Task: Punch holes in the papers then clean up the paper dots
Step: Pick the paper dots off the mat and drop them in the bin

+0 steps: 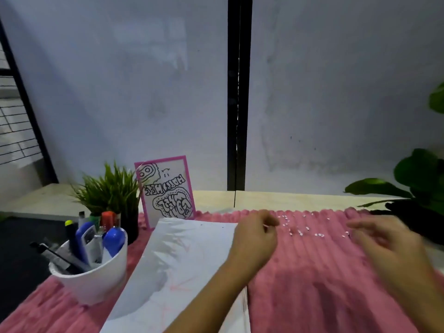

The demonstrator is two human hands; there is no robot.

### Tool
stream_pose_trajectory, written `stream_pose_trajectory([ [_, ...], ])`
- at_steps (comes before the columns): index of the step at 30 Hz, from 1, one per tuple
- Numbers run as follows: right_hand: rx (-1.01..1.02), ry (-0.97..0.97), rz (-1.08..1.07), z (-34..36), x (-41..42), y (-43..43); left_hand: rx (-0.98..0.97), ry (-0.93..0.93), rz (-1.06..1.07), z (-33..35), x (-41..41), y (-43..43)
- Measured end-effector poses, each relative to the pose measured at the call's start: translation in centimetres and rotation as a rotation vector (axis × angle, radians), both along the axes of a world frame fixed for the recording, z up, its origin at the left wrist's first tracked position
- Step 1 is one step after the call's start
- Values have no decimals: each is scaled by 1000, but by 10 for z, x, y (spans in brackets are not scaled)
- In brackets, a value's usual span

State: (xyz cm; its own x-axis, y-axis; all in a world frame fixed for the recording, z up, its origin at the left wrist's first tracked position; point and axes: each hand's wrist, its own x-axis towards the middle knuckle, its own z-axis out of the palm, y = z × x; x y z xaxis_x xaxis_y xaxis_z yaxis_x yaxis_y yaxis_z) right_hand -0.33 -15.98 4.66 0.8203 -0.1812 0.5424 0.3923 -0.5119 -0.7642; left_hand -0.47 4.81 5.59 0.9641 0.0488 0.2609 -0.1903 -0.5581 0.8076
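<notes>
White papers (182, 265) lie in a stack on the pink ribbed cloth (312, 280), left of centre. Several small white paper dots (299, 230) are scattered on the cloth at its far side. My left hand (255, 236) hovers at the papers' right edge with its fingers curled in, just left of the dots; whether it holds anything I cannot tell. My right hand (386, 239) is blurred, fingers stretched out to the left, low over the cloth to the right of the dots. No hole punch is in view.
A white cup (96, 280) full of pens and markers stands at the left on the cloth. Behind it are a small green plant (110, 188) and a pink-framed drawing (167, 188). A dark-leaved plant (418, 188) stands at the far right. A wall closes off the back.
</notes>
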Motion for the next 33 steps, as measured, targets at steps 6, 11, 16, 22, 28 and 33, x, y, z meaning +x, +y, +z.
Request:
stream_pose_trajectory([
  [6, -171, 314, 175, -35, 96, 96, 154, 148, 381, -26, 83, 84],
  [11, -206, 397, 108, -63, 148, 131, 277, 322, 427, -35, 109, 101],
  [16, -252, 374, 69, -70, 167, 135, 446, 330, 448, -38, 125, 106],
  [22, -234, 314, 6, -86, 178, 136, 710, 228, 447, -39, 152, 111],
  [28, -111, 314, 32, -80, 179, 130, 831, 304, 441, -52, 171, 105],
  [33, 142, 336, 115, -73, 180, 118, 803, 302, 462, -50, 175, 107],
])
